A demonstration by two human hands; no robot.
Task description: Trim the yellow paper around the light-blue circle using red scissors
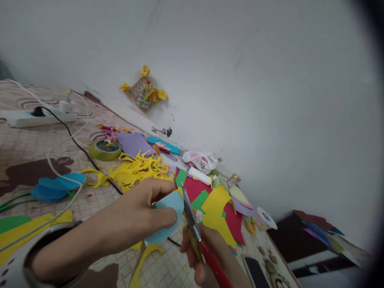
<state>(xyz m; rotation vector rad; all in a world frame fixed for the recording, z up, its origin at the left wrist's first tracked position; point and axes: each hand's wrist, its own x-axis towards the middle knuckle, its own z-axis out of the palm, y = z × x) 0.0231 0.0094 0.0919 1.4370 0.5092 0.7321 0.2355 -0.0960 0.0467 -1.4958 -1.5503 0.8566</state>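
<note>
Pinched between the thumb and fingers of my left hand (138, 212) is a light blue rounded piece of paper (168, 225). A bit of yellow paper (180, 191) shows at its upper edge, by the blades. My right hand (220, 244) is closed round a pair of scissors (189, 214) with a red handle. The blades are parted slightly and point up, right at the edge of the pieces in my left hand. Below the blue paper, a yellow offcut (145, 258) lies on the patterned cloth.
Yellow scraps (144, 170), a tape roll (105, 149) and purple paper (134, 144) lie behind my hands. To the left are blue petal-shaped papers (57, 187), a power strip (39, 118) and cables. Coloured sheets (217, 214) and a phone (256, 272) lie right, near the wall (255, 100).
</note>
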